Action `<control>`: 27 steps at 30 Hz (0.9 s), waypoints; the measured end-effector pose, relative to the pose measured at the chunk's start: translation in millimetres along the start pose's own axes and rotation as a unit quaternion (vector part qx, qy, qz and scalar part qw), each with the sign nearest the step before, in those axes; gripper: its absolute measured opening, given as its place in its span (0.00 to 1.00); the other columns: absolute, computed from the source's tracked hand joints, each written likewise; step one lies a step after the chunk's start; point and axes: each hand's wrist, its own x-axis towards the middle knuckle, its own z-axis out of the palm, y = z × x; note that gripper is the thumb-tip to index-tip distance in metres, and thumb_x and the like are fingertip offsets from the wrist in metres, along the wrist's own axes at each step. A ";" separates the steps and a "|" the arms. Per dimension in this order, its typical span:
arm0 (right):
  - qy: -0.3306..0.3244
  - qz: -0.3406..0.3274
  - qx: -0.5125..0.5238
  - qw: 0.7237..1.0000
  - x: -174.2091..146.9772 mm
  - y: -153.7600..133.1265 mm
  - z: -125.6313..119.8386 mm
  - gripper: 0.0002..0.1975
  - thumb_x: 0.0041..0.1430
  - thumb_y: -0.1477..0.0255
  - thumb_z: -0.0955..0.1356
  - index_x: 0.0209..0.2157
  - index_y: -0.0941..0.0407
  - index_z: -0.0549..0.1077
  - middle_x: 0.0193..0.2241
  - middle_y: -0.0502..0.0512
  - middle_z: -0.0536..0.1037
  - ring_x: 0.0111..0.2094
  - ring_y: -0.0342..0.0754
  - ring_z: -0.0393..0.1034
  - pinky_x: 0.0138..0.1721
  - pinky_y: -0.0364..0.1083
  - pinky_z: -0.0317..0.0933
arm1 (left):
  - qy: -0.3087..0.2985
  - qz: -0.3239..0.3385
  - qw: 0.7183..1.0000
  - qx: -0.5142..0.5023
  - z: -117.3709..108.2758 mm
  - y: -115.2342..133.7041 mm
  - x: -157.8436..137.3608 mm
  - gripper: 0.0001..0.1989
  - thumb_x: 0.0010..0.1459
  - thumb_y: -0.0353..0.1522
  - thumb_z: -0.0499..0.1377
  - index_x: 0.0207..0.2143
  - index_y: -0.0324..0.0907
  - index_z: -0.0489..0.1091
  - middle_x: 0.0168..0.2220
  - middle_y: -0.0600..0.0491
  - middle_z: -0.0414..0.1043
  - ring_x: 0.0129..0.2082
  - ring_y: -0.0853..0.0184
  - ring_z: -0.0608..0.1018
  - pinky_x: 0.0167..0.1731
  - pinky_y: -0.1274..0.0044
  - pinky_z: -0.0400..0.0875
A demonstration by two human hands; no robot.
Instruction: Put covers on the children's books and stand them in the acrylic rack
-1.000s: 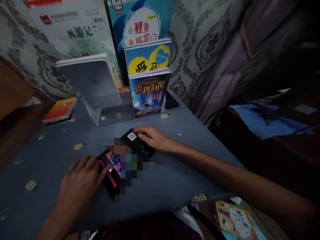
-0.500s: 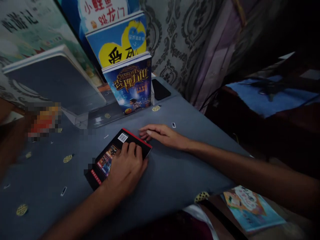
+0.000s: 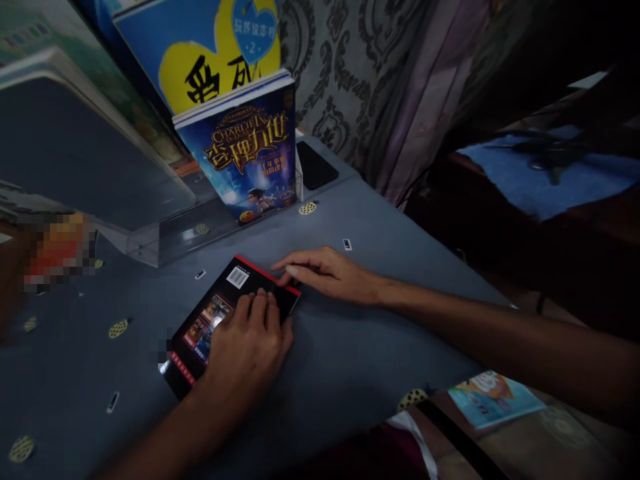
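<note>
A black book (image 3: pixel 220 297) with a red edge lies face down on the grey tablecloth, its barcode and small pictures showing. My left hand (image 3: pixel 253 340) rests over its lower right part, fingers bent on the back cover and thumb at the near long edge, holding it against the table. At the red edge is my right hand (image 3: pixel 330 275), fingers stretched forward and thumb apart; its fingertips meet the book's edge there. The undersides of both hands are hidden.
A clear stand (image 3: pixel 150 243) holds books, with a blue comic book (image 3: pixel 250 157) in front and a yellow-and-blue book (image 3: pixel 185 57) behind. Beside it lies a dark phone (image 3: pixel 315 165). Another person's blurred arm (image 3: pixel 15 267) reaches in at left. A picture book (image 3: pixel 495 400) lies below the table edge.
The view has shifted closer to the table. My right fingers have come onto the book's red edge, where they were just beside it. My left hand stays on the cover.
</note>
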 end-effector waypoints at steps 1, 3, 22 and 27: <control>-0.001 0.002 -0.003 1.000 -0.2 -0.8 -0.2 0.16 0.69 0.70 0.61 0.50 0.58 0.76 0.36 0.54 0.83 0.37 0.46 0.76 0.40 0.45 0.68 | -0.004 0.003 1.000 0.005 -0.8 -0.3 0.2 0.16 0.67 0.30 0.51 0.43 0.30 0.77 0.41 0.39 0.80 0.37 0.57 0.80 0.26 0.73 0.75; 0.002 0.003 -0.007 1.000 -0.3 -1.5 -0.3 0.15 0.68 0.70 0.61 0.48 0.58 0.76 0.36 0.54 0.83 0.38 0.46 0.76 0.40 0.45 0.67 | -0.012 0.009 1.000 0.015 -1.7 -0.8 0.4 0.17 0.67 0.30 0.50 0.44 0.31 0.77 0.41 0.40 0.81 0.37 0.59 0.81 0.27 0.73 0.75; -0.013 -0.001 -0.017 1.000 -1.3 0.6 -4.2 0.16 0.70 0.69 0.61 0.49 0.58 0.77 0.38 0.53 0.84 0.38 0.46 0.78 0.40 0.44 0.68 | 0.004 0.012 1.000 -0.012 -8.2 -6.0 4.9 0.16 0.64 0.25 0.50 0.41 0.31 0.78 0.37 0.43 0.81 0.34 0.58 0.82 0.21 0.72 0.73; -0.015 -0.001 -0.018 1.000 -1.2 -1.2 -4.7 0.15 0.70 0.69 0.61 0.47 0.59 0.77 0.38 0.54 0.84 0.39 0.46 0.78 0.40 0.43 0.68 | 0.007 0.014 1.000 -0.010 -8.1 -5.8 4.9 0.16 0.65 0.26 0.50 0.41 0.31 0.78 0.36 0.43 0.81 0.33 0.59 0.81 0.21 0.73 0.72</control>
